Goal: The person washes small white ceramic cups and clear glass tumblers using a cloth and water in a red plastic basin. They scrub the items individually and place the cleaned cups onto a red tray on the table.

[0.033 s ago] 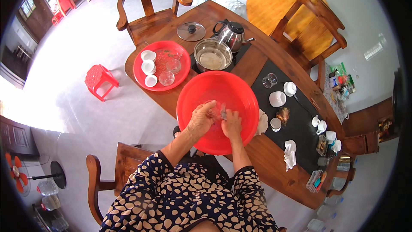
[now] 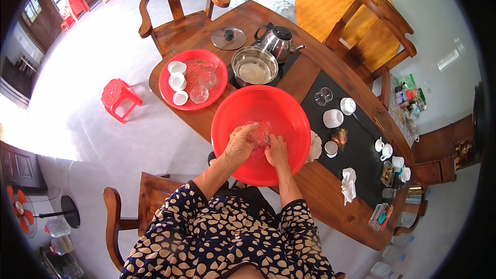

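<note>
A big red plastic basin (image 2: 292, 111) stands in front of me, partly over the table edge. Inside it, my left hand (image 2: 239, 144) has its fingers and thumb round a small clear glass cup (image 2: 254, 130). Close beside the cup, my right hand (image 2: 277, 152) is closed, fingertips toward the glass. Something small and greyish shows at those fingertips, too blurred to name. To the left of the basin, a red round tray (image 2: 191, 104) holds several white cups (image 2: 176, 80) and clear glass cups (image 2: 199, 94).
Behind the basin are a steel pot (image 2: 254, 66), a kettle (image 2: 278, 44) and a glass lid (image 2: 228, 37). White teaware (image 2: 333, 119), a stemmed glass (image 2: 324, 96) and a crumpled white cloth (image 2: 349, 185) lie on the right. Wooden chairs (image 2: 175, 26) surround the table; a red stool (image 2: 121, 98) stands left.
My left hand has turned the glass cup a little, so more of it shows. My right hand has shifted slightly left and down within the basin.
</note>
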Demonstrator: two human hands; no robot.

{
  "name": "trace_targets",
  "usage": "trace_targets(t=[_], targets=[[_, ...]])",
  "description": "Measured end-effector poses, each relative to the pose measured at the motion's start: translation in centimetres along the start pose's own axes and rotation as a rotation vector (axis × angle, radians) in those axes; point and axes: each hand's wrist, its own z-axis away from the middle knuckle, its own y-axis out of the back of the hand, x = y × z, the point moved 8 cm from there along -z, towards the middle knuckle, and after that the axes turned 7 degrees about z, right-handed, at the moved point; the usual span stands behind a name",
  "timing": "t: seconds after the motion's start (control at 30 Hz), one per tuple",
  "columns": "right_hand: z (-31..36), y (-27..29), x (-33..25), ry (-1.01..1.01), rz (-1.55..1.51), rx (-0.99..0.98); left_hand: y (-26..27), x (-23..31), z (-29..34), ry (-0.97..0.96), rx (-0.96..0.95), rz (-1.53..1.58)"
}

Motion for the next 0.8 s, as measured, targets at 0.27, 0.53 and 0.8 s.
trace_targets(t=[0.27,0.53,0.8], targets=[[2.5,6.5,-6.0,0.163,-0.68,0.23,-0.2,-1.7,0.4,0.157,-0.023,0.138],[-0.9,7.3,-5.0,0.056,-0.682,0.314,-2.6,-3.6,1.7,0.279,-0.199,0.04],[3.6,8.6,-7.8,0.222,-0.45,0.448,-0.1,-2.5,-0.2,0.239,-0.327,0.245]])
